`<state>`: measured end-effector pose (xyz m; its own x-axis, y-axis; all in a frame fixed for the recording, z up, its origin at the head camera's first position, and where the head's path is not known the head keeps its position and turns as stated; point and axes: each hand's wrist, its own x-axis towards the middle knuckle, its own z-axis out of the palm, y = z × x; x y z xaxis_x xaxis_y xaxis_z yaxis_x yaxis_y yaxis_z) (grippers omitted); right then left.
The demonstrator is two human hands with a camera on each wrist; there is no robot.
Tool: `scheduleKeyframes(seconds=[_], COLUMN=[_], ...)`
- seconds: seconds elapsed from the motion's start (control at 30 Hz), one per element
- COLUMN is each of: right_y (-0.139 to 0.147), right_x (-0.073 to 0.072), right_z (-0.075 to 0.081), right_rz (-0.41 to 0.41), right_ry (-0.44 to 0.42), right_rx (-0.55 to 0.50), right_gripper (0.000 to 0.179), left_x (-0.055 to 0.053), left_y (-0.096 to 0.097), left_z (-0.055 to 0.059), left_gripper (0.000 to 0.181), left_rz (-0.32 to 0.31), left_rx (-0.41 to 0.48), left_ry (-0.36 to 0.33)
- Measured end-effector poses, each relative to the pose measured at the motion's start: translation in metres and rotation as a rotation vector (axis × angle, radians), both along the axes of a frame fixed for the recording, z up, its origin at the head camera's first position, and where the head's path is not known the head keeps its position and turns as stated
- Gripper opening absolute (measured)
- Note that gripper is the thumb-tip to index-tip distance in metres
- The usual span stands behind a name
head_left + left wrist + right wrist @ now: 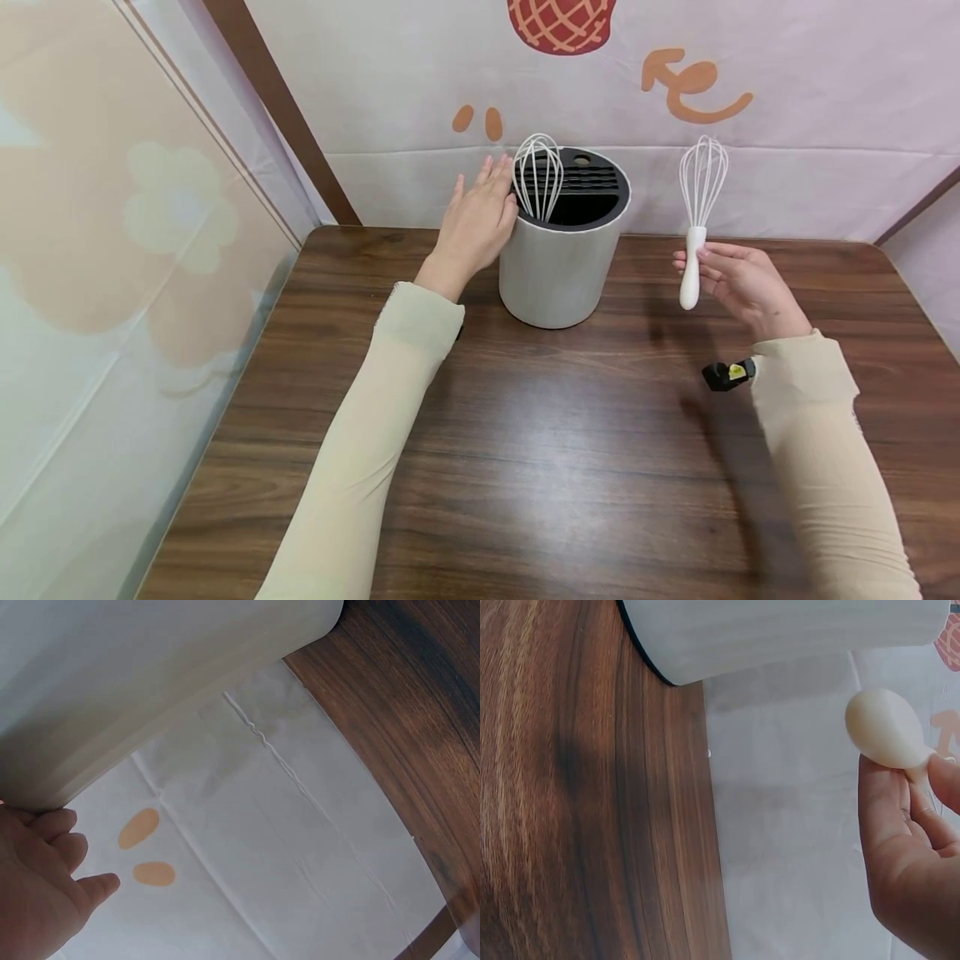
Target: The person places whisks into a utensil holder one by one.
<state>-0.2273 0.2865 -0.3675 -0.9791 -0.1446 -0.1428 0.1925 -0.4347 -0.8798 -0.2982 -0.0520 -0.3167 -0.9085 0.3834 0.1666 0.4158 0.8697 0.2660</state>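
Observation:
A white cylindrical utensil holder (558, 279) with a black slotted top stands upright at the back of the table. One white whisk (538, 171) sits in it, wire head up, at the left of its opening; its handle is hidden inside. My left hand (474, 218), fingers mostly straight, rests against the holder's left side near the rim. To the right of the holder, my right hand (750, 283) pinches a second white whisk (692, 275) by its handle, wires pointing up, above the table. The right wrist view shows the rounded handle end (885, 727) near the fingers.
The brown wood-grain table (540, 467) reaches back to a pale printed cloth wall (405, 100) close behind the holder. Another printed cloth panel (112, 275) borders the left side. A small black device (727, 375) is at my right wrist.

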Motion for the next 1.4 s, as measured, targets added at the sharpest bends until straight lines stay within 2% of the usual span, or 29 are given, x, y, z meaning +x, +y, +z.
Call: scheduleKeyframes(seconds=[0.27,0.8,1.4], right_y=[-0.004,-0.016,-0.042], right_x=[-0.002,-0.008,-0.011], right_z=[0.003,0.017,0.039], right_rz=[-0.020,0.007,-0.002], right_ry=[0.002,0.049,0.082], right_rx=[-0.045,-0.121,-0.113], right_gripper=[0.017,0.017,0.014], left_x=[0.002,0.002,0.002], left_y=[-0.002,-0.001,-0.002], left_z=[0.001,0.001,0.000], left_gripper=[0.052,0.053,0.053], left_rz=[-0.002,-0.001,-0.005], left_rx=[0.011,0.007,0.018], left_ry=[0.000,0.011,0.012])
